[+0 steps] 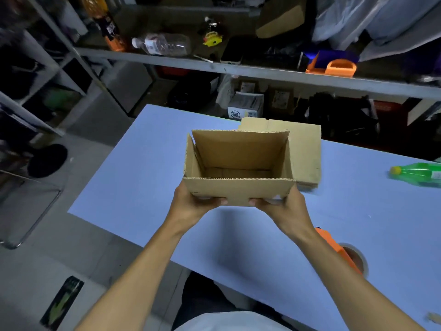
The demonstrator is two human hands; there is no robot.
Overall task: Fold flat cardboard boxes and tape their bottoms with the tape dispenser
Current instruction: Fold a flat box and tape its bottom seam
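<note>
Box: an opened cardboard box (238, 168), mouth toward the camera, held above the blue tabletop (143, 163) at frame centre.
Left hand (193, 204): fingers curled, gripping the box's lower left edge.
Right hand (286, 206): fingers curled, gripping its lower right edge.
Flat cardboard (305, 149): behind the box, right of centre.
Tape dispenser (334, 247): orange, lower right, partly hidden by the right forearm.

Opened brown cardboard box (238, 163) upright, above flat cardboard (305, 151).

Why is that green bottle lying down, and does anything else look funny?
The green bottle lies on its side on the blue table, as does the clear bottle on the shelf. Nothing looks spilled or damaged.
</note>
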